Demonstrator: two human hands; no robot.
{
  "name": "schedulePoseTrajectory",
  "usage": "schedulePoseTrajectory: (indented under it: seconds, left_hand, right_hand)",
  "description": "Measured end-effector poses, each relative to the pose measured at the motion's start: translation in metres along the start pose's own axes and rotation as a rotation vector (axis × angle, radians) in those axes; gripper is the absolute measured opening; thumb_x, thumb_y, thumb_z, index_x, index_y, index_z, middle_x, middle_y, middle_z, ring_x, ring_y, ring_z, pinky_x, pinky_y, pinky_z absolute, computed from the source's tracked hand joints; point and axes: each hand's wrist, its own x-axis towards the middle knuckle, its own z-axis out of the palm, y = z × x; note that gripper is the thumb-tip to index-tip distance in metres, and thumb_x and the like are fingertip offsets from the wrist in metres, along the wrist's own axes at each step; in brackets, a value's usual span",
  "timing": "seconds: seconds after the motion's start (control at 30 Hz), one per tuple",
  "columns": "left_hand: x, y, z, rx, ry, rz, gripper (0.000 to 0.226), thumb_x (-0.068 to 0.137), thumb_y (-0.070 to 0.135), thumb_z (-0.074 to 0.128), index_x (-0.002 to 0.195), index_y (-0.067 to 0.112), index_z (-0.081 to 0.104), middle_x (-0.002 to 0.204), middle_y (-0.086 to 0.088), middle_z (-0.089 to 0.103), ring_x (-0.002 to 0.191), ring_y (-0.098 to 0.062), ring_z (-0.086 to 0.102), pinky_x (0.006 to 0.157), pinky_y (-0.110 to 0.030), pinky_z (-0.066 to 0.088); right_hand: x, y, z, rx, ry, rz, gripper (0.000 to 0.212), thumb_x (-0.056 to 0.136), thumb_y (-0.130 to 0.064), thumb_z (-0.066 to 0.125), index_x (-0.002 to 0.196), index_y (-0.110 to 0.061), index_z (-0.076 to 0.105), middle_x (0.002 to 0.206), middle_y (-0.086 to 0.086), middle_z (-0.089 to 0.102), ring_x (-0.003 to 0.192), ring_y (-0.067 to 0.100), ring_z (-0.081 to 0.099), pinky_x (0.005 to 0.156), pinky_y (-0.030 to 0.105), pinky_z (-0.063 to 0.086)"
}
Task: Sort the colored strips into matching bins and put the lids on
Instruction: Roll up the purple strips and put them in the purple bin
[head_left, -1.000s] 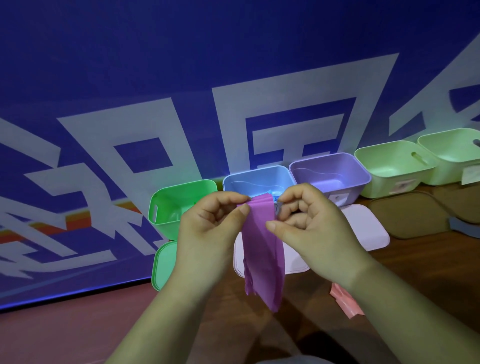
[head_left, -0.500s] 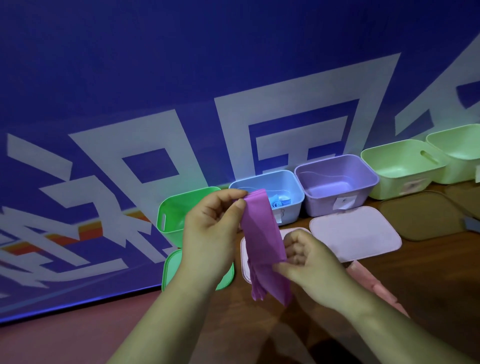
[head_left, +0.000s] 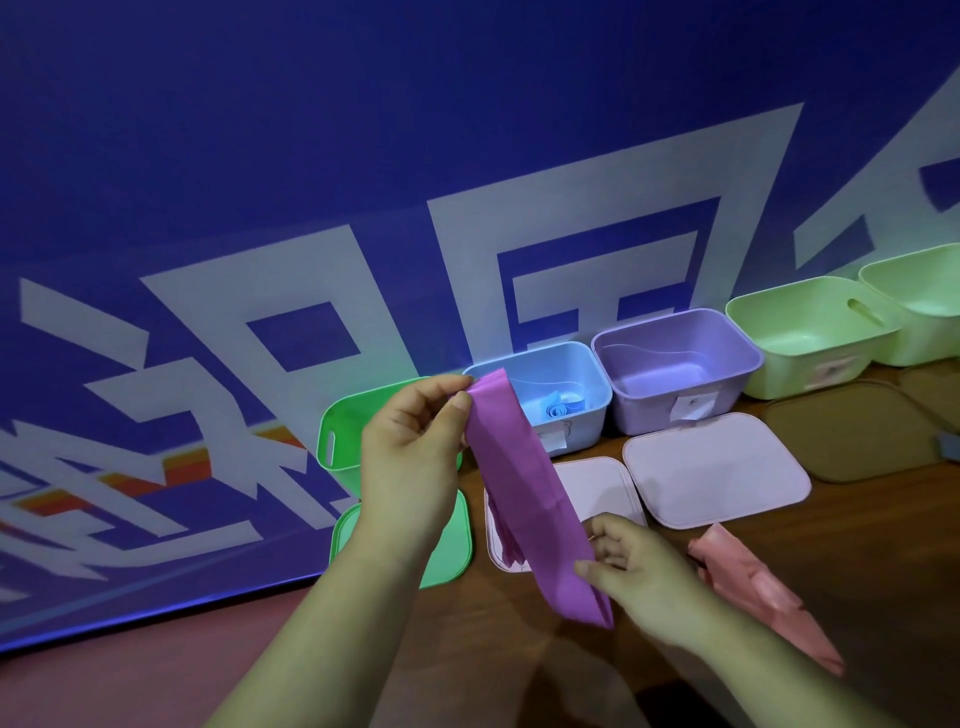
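Note:
A purple strip (head_left: 524, 483) is stretched slantwise between my hands. My left hand (head_left: 415, 452) pinches its top end in front of the green bin (head_left: 337, 426). Lower down, my right hand (head_left: 634, 577) pinches the strip near its bottom end. Behind stand a blue bin (head_left: 582, 374) with a rolled blue strip (head_left: 563, 405) inside and a purple bin (head_left: 675, 358). A pink strip (head_left: 753, 582) lies on the table to the right of my right hand.
A green lid (head_left: 447, 545), a pale pink lid (head_left: 602, 488) and a lilac lid (head_left: 717, 467) lie flat in front of the bins. Two light green bins (head_left: 810, 332) and brown lids (head_left: 847, 441) sit at the right. A blue banner wall rises behind.
My right hand has slid down the purple strip from its top toward its lower end, drawing it out longer. The left hand keeps the top end. The view has shifted slightly.

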Motion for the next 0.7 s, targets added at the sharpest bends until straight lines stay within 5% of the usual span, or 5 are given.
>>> schedulePoseTrajectory:
  seconds: [0.13,0.27,0.47,0.6,0.7]
  left_hand:
    - [0.004,-0.006,0.000,0.017,0.001,-0.006,0.017,0.096,0.010,0.061,0.096,0.018,0.076,0.085,0.000,0.074,0.068,-0.006,0.063,0.056,-0.016,0.051]
    - [0.007,-0.009,0.001,0.016,0.017,-0.006,0.018,0.096,0.010,0.061,0.095,0.020,0.076,0.084,0.002,0.074,0.069,-0.007,0.063,0.058,-0.017,0.052]
    - [0.015,-0.013,-0.001,0.026,0.093,-0.003,0.021,0.096,0.013,0.062,0.090,0.026,0.076,0.087,0.005,0.075,0.079,-0.011,0.067,0.075,-0.030,0.058]
    - [0.019,-0.016,-0.001,0.025,0.123,-0.011,0.020,0.095,0.012,0.062,0.090,0.026,0.076,0.087,0.004,0.075,0.081,-0.014,0.067,0.081,-0.039,0.059]
    - [0.021,-0.019,-0.001,0.026,0.132,-0.012,0.020,0.096,0.011,0.061,0.091,0.025,0.075,0.087,0.005,0.075,0.081,-0.014,0.068,0.083,-0.039,0.059]
  right_hand:
    - [0.002,0.007,-0.001,0.015,0.021,0.021,0.018,0.092,-0.018,0.065,0.103,-0.030,0.060,0.082,0.003,0.071,0.073,0.014,0.061,0.074,0.036,0.045]
    - [0.004,0.013,-0.004,0.038,0.021,0.047,0.017,0.096,-0.023,0.060,0.103,-0.039,0.059,0.099,-0.001,0.073,0.091,0.014,0.070,0.088,0.042,0.053]
    - [0.004,0.017,-0.007,0.341,-0.028,0.158,0.018,0.097,-0.011,0.059,0.112,-0.021,0.058,0.106,0.007,0.068,0.092,0.020,0.070,0.081,0.044,0.060]
    - [0.002,0.020,-0.010,0.269,-0.075,0.120,0.045,0.077,0.002,0.076,0.113,-0.020,0.062,0.106,0.009,0.071,0.091,0.022,0.070,0.078,0.038,0.058]
    - [0.005,0.022,-0.009,0.230,-0.007,0.138,0.041,0.081,0.006,0.071,0.110,-0.022,0.063,0.101,0.008,0.068,0.081,0.019,0.070,0.065,0.032,0.057]
